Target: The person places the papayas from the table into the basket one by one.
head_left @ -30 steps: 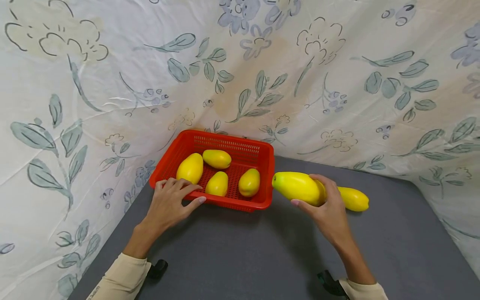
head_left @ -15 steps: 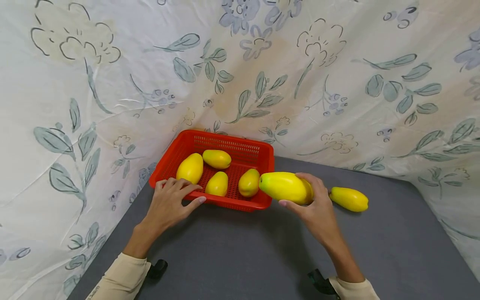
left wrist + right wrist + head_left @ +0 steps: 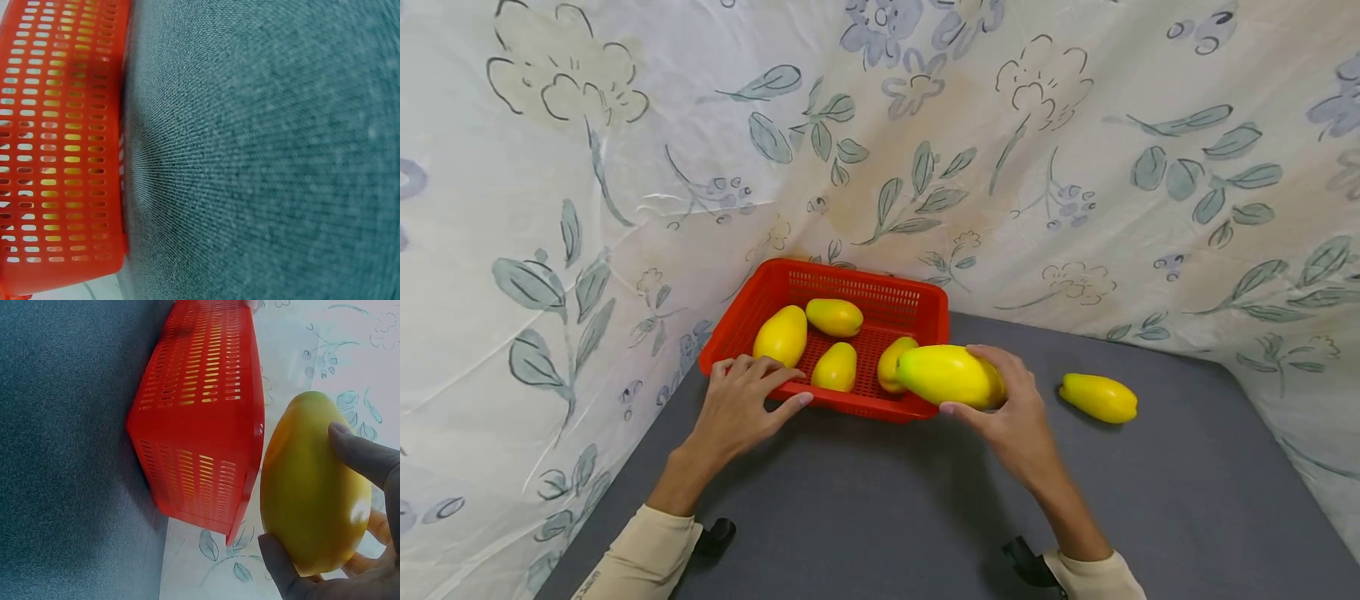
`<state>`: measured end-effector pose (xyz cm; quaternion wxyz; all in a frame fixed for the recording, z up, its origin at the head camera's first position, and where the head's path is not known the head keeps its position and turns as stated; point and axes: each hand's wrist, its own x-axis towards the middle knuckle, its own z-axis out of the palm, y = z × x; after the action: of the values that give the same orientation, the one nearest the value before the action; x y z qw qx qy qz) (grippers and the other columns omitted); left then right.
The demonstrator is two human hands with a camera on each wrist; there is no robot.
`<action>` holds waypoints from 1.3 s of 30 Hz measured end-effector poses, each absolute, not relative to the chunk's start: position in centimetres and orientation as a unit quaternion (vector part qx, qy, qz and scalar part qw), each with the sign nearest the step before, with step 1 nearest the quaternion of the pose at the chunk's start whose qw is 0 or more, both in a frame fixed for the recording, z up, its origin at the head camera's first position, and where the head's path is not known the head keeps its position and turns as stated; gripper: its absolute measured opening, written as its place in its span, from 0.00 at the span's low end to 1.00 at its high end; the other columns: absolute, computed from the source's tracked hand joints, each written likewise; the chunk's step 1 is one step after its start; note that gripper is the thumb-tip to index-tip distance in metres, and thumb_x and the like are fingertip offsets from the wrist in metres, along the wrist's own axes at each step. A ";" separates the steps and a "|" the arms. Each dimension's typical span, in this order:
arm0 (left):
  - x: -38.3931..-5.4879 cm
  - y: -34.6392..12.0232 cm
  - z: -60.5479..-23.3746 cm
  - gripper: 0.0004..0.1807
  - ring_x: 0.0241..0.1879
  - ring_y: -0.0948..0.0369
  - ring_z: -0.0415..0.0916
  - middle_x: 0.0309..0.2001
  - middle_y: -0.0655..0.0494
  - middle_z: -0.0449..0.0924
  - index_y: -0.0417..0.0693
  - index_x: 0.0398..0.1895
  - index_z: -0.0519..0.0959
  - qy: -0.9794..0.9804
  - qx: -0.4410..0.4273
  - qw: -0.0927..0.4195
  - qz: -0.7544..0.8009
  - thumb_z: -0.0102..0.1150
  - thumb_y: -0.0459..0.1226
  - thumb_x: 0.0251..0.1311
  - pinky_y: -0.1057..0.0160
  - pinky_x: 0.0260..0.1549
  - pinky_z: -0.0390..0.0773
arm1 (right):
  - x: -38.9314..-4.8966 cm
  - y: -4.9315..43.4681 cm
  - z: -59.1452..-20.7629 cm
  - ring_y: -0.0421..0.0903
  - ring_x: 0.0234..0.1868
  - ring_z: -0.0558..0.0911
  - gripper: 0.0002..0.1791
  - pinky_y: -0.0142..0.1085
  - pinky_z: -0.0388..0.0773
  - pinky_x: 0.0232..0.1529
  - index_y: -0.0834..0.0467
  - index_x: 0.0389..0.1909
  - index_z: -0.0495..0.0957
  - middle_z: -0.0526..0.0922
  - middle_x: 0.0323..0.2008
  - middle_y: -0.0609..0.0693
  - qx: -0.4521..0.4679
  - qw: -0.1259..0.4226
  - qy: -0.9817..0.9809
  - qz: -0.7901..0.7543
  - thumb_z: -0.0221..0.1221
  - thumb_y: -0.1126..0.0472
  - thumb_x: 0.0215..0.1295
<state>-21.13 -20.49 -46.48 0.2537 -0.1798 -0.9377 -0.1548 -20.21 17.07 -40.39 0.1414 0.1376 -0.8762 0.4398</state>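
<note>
A large yellow papaya (image 3: 951, 377) with a greenish tip is gripped in my right hand (image 3: 1011, 417), raised over the right front rim of a red plastic basket (image 3: 880, 287). Thumb and fingers wrap its right end, as the right wrist view also shows for the papaya (image 3: 312, 487). My left hand (image 3: 741, 417) holds the basket's front rim at the left, fingers bent over it and thumb along the outside. Inside the basket lie several smaller papayas, among them one (image 3: 780, 336) at the left and one (image 3: 834, 367) near the front. The held fruit partly hides the rightmost papaya (image 3: 891, 365).
One more papaya (image 3: 1099, 397) lies on the grey tabletop (image 3: 865, 500), right of my right hand. Behind and to the left hangs a floral cloth (image 3: 700, 125), close to the basket's back side. Slotted basket walls (image 3: 62, 144) fill the left of the left wrist view.
My right hand has carried the large papaya leftward, from beside the basket to over its right rim. The papaya on the table is now fully uncovered. My left hand has stayed in place.
</note>
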 end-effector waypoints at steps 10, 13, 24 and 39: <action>-21.2 -20.8 -46.6 0.24 0.47 0.47 0.73 0.51 0.49 0.84 0.60 0.56 0.88 -0.934 -0.188 0.257 -0.160 0.67 0.60 0.62 0.40 0.50 0.64 | -19.9 16.9 -40.5 0.56 0.71 0.69 0.47 0.52 0.86 0.52 0.45 0.78 0.68 0.67 0.76 0.53 0.131 0.144 -0.857 0.478 0.78 0.55 0.60; -21.2 -20.8 -46.6 0.24 0.48 0.47 0.74 0.51 0.49 0.84 0.60 0.55 0.88 -0.935 -0.187 0.257 -0.160 0.67 0.59 0.62 0.41 0.50 0.64 | -19.8 17.1 -40.6 0.56 0.71 0.69 0.47 0.52 0.86 0.51 0.46 0.78 0.68 0.67 0.76 0.53 0.127 0.145 -0.858 0.476 0.79 0.54 0.59; -21.2 -20.8 -46.6 0.25 0.51 0.45 0.74 0.53 0.47 0.84 0.59 0.56 0.88 -0.938 -0.180 0.250 -0.160 0.67 0.59 0.62 0.40 0.51 0.63 | -19.9 18.5 -41.5 0.56 0.72 0.69 0.46 0.47 0.86 0.53 0.47 0.78 0.68 0.69 0.75 0.53 0.107 0.149 -0.869 0.460 0.78 0.52 0.60; -21.0 -20.4 -46.4 0.25 0.50 0.46 0.74 0.51 0.49 0.84 0.59 0.55 0.88 -0.938 -0.176 0.252 -0.162 0.67 0.60 0.62 0.40 0.50 0.63 | -20.1 21.0 -41.9 0.57 0.71 0.73 0.46 0.22 0.80 0.47 0.49 0.78 0.68 0.71 0.72 0.56 0.094 0.152 -0.859 0.480 0.78 0.54 0.60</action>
<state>-21.02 -20.37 -46.42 0.2523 -0.1755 -0.9378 -0.1615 -20.06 20.99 -41.93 0.1520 0.0943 -0.8590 0.4797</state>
